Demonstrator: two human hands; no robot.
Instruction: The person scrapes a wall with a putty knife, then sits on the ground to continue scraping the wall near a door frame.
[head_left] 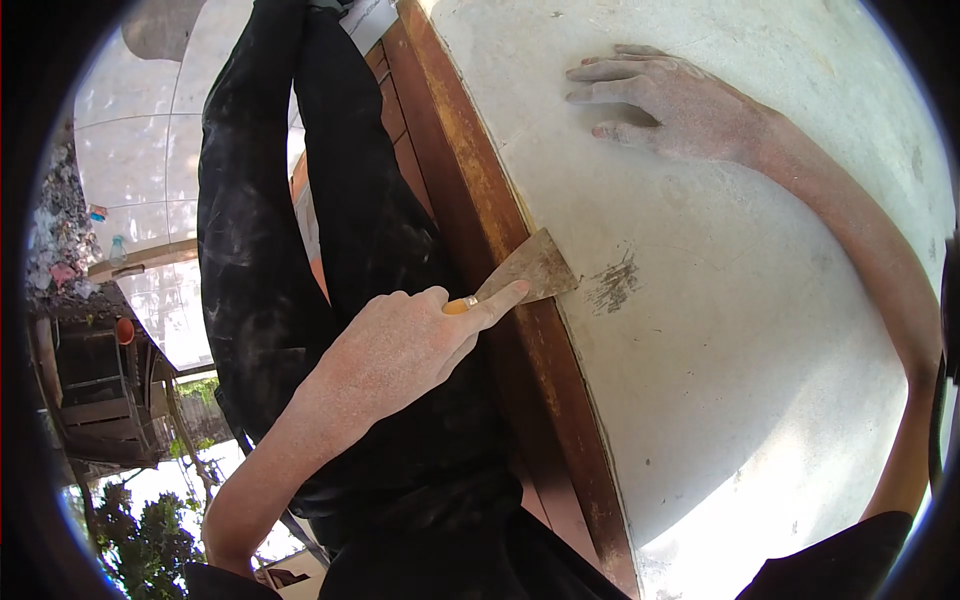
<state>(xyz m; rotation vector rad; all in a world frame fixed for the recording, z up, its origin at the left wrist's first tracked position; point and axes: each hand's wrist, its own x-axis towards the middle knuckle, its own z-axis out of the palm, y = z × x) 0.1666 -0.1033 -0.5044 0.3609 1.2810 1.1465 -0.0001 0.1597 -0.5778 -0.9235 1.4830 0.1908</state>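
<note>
My left hand (400,345) is wrapped round the yellow handle of a scraper (530,268), the index finger stretched along its metal blade. The blade's edge reaches over the brown wooden edge (490,205) onto a pale, smooth surface (680,400). Just beside the blade's corner is a dark scuffed patch (612,284) on that surface. Farther up, my right hand (680,110) lies palm down on the pale surface with its fingers apart, holding nothing. Both hands look dusty.
My legs in dusty black trousers (350,170) stretch alongside the wooden edge. Light tiles (130,150) lie at the left, with litter (60,240) beyond them. Dark wooden furniture (100,390) and green plants (145,535) show at the lower left. Bright sunlight falls on the pale surface near me.
</note>
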